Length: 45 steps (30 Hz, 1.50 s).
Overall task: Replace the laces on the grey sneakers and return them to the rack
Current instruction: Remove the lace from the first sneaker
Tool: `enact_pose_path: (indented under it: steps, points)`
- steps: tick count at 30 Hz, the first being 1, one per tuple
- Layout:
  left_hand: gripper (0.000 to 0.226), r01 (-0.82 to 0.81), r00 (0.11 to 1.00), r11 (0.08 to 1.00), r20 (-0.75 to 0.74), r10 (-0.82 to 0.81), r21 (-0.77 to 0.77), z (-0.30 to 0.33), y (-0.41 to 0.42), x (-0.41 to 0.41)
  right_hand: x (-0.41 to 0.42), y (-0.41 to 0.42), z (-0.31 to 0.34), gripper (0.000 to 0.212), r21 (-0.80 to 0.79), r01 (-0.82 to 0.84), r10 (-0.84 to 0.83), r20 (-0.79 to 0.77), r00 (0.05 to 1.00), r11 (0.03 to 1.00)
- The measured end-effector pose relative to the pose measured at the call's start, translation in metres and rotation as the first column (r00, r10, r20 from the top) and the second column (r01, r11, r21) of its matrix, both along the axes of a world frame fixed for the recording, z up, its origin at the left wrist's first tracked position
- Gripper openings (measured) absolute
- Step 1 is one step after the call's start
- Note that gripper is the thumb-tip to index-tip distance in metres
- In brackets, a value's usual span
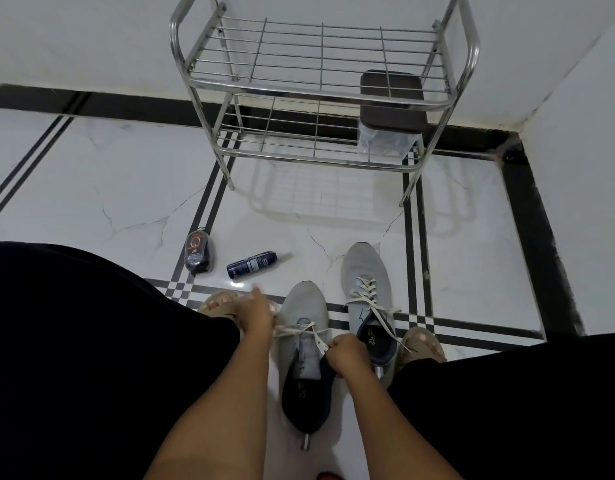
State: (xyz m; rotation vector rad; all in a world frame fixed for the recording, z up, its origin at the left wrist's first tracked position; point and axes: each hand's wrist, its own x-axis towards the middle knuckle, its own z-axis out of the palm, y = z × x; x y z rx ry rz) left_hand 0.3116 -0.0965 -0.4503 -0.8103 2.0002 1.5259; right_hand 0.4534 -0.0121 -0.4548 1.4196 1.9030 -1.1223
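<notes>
The near sneaker (304, 344) lies on the floor (108, 188) between the knees; its mate (366, 292) sits at 2 o'clock. Left hand (256, 313) and right hand (347, 353) each pinch closed on the lace (299, 329). The lace looks limp and light: grip near the eyelets. The rack (320, 88) stands at 12 o'clock.

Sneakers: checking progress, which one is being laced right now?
The near sneaker, between both hands, each pulling its lace. The far sneaker lies untouched.

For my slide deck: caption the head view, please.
Both hands, left and right, pull white laces on a grey sneaker before the steel rack.
</notes>
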Motion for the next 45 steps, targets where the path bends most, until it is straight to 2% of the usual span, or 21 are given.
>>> enact_pose_path:
  steps: [1, 2, 3, 4, 5, 7, 9, 11, 13, 15, 17, 18, 19, 21, 23, 25, 28, 33, 39, 42, 45]
  points:
    - [0.021, 0.361, 0.919, 0.899, -0.069, -0.388, -0.247, 0.0, 0.004, 0.006, 0.0, 0.0, -0.001, 0.017, 0.001, -0.007, 0.007, -0.003, 1.0, 1.0]
    - [0.016, 0.617, 0.718, 0.668, -0.05, -0.694, -0.416, -0.006, 0.006, 0.013, -0.001, 0.0, 0.001, 0.017, 0.003, -0.019, 0.019, -0.007, 1.0, 1.0]
    - [0.015, 0.762, 0.488, 0.414, 0.021, -0.872, -0.497, -0.01, 0.007, 0.021, -0.001, 0.0, 0.002, 0.016, 0.003, -0.028, 0.028, -0.006, 1.0, 1.0]
    - [0.018, 0.832, 0.298, 0.202, 0.11, -0.948, -0.516, -0.018, 0.006, 0.03, -0.002, 0.0, 0.003, 0.015, 0.002, -0.033, 0.033, 0.0, 0.999, 0.999]
    - [0.022, 0.854, 0.181, 0.061, 0.186, -0.966, -0.516, -0.023, 0.004, 0.038, -0.002, -0.001, 0.004, 0.014, 0.001, -0.041, 0.041, 0.001, 0.999, 0.999]
    - [0.027, 0.849, 0.126, -0.031, 0.26, -0.957, -0.527, -0.03, -0.001, 0.05, -0.001, -0.002, 0.006, 0.015, 0.005, -0.065, 0.065, 0.005, 0.998, 0.998]
    - [0.024, 0.857, 0.225, 0.071, 0.248, -0.942, -0.51, -0.029, -0.002, 0.056, 0.0, -0.003, 0.006, 0.021, 0.018, -0.081, 0.081, 0.017, 0.997, 0.997]
    - [0.016, 0.837, 0.485, 0.398, 0.171, -0.858, -0.377, -0.03, -0.002, 0.054, 0.0, -0.003, 0.004, 0.024, 0.028, -0.072, 0.072, 0.02, 0.997, 0.997]
    - [0.015, 0.56, 0.828, 0.814, 0.118, -0.548, -0.154, -0.035, -0.007, 0.043, 0.0, -0.001, 0.0, 0.022, 0.033, -0.051, 0.05, 0.027, 0.998, 0.998]
    - [0.026, 0.183, 0.979, 0.981, 0.1, -0.176, -0.064, -0.042, -0.015, 0.025, 0.001, 0.001, -0.003, 0.017, 0.021, -0.039, 0.038, 0.038, 0.999, 0.999]
    - [0.039, -0.004, 0.994, 0.992, 0.109, 0.017, -0.125, -0.047, -0.018, 0.011, 0.001, 0.003, -0.006, 0.01, -0.015, -0.032, 0.032, 0.051, 0.998, 0.999]
    - [0.049, 0.028, 0.996, 0.984, 0.089, -0.012, -0.177, -0.042, -0.016, 0.01, 0.0, 0.004, -0.003, 0.017, -0.032, -0.033, 0.035, 0.059, 0.998, 0.999]
    - [0.059, 0.151, 0.988, 0.956, 0.055, -0.141, -0.253, -0.033, -0.013, 0.014, -0.002, 0.006, 0.0, 0.021, -0.049, -0.045, 0.048, 0.069, 0.996, 0.998]
    - [0.064, 0.38, 0.889, 0.776, -0.034, -0.457, -0.503, -0.017, -0.011, 0.029, -0.006, 0.008, 0.006, 0.012, -0.056, -0.128, 0.131, 0.061, 0.989, 0.99]
    - [0.056, 0.405, 0.763, 0.617, -0.121, -0.634, -0.675, -0.013, -0.011, 0.049, -0.012, 0.01, 0.007, 0.018, 0.003, -0.192, 0.192, 0.005, 0.981, 0.981]
    - [0.038, 0.47, 0.678, 0.489, -0.055, -0.733, -0.735, -0.017, -0.011, 0.061, -0.018, 0.01, 0.009, 0.02, 0.093, -0.187, 0.196, -0.108, 0.975, 0.978]
    - [0.028, 0.7, 0.562, 0.338, 0.193, -0.805, -0.629, -0.027, -0.009, 0.07, -0.028, 0.01, 0.006, 0.027, 0.181, -0.182, 0.22, -0.221, 0.95, 0.967]
    - [0.025, 0.712, 0.646, 0.474, 0.22, -0.731, -0.518, -0.034, -0.013, 0.068, -0.029, 0.002, -0.01, 0.031, 0.233, -0.403, 0.449, -0.2, 0.871, 0.885]
    - [0.021, 0.706, 0.686, 0.559, 0.225, -0.692, -0.435, -0.036, -0.018, 0.06, -0.026, -0.011, -0.021, 0.024, 0.34, -0.605, 0.674, -0.138, 0.725, 0.72]
    - [0.021, 0.669, 0.728, 0.599, 0.226, -0.647, -0.44, -0.037, -0.021, 0.062, -0.033, 0.005, -0.012, 0.031, 0.276, -0.415, 0.472, -0.184, 0.862, 0.867]
    - [0.025, 0.642, 0.752, 0.62, 0.215, -0.623, -0.451, -0.035, -0.02, 0.062, -0.032, 0.019, -0.006, 0.029, 0.076, -0.008, 0.029, -0.277, 0.96, 0.997]
